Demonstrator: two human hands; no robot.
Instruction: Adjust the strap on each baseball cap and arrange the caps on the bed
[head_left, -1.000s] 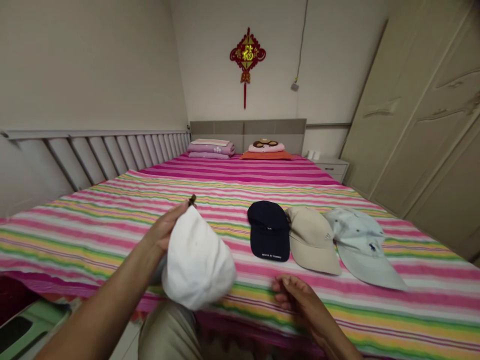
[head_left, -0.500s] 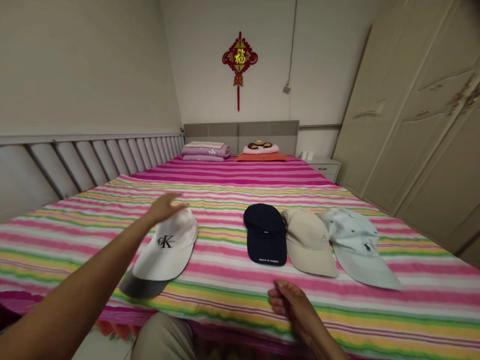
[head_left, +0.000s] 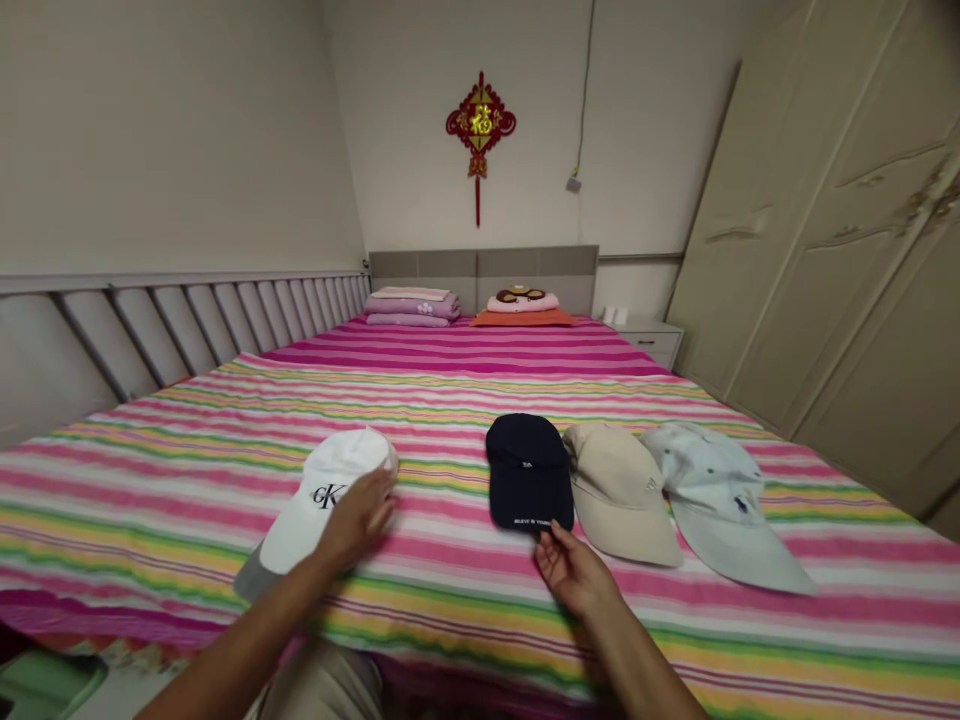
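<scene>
A white cap (head_left: 289,530) with black CK letters and a grey brim lies at the left. My left hand (head_left: 361,515) is at its right side, covering part of it; the fingers are blurred, so its grip is unclear. My right hand (head_left: 576,568) pinches the front brim edge of a navy cap (head_left: 529,470), thumb on top and the other fingers curled. Beside the navy cap lies a beige cap (head_left: 619,500), then a pale blue cap (head_left: 720,510) with a small dark logo, their brims towards me.
Everything lies on a bed with a striped sheet (head_left: 442,560). Folded purple bedding (head_left: 412,308) and a pink pillow pile (head_left: 523,303) sit by the headboard (head_left: 536,268). A slatted rail (head_left: 195,320) runs along the left; a nightstand (head_left: 652,338) and wardrobe (head_left: 810,250) stand right.
My left hand has come down from above the white cap's crown to its right side. My right hand has moved forward and taken hold of the navy cap's brim.
</scene>
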